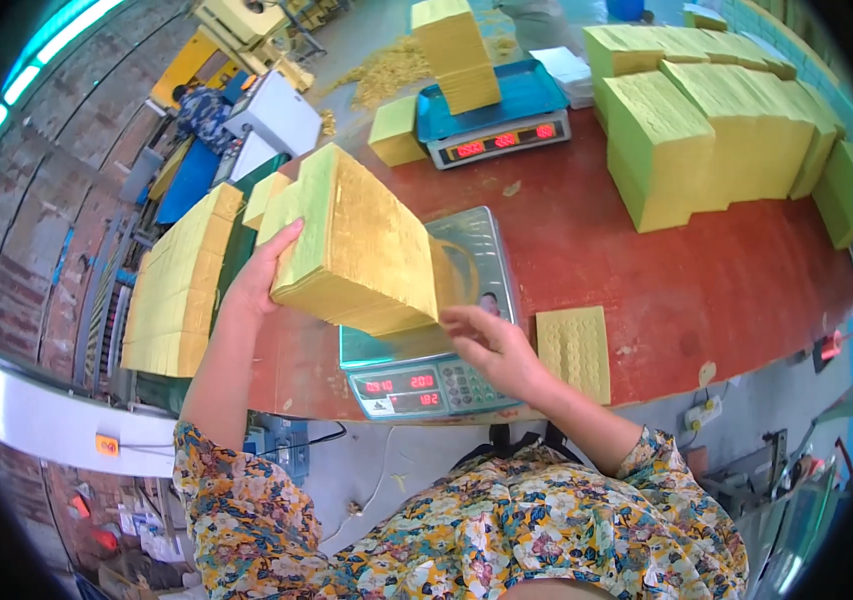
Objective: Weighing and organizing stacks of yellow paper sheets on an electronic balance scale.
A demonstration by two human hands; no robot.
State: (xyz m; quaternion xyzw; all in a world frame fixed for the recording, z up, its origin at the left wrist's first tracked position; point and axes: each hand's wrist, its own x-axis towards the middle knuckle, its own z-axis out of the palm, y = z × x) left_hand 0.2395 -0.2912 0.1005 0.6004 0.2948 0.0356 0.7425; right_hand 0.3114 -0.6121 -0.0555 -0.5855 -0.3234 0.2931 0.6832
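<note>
A thick stack of yellow paper (pixel 377 250) is tilted above a digital scale (pixel 495 235) with a metal pan and red digits. My left hand (pixel 272 265) grips the stack by its left side, thumb on the upper face. Beside its lower right corner is my right hand (pixel 497 345), fingers bent but apart; the fingertips are at the corner, and whether they touch it I cannot tell. A thin tan curved strip (pixel 474 268) shows blurred just right of the stack. Right of the scale, a flat yellow piece with wavy rows (pixel 575 350) lies on the red table (pixel 667 300).
A second scale (pixel 537 100) with a blue pan bears a tall yellow stack (pixel 455 55). Large yellow stacks (pixel 697 130) line the table's far right. More stacked yellow blocks (pixel 179 285) stand at the left. Behind, a person (pixel 205 115) is by a machine.
</note>
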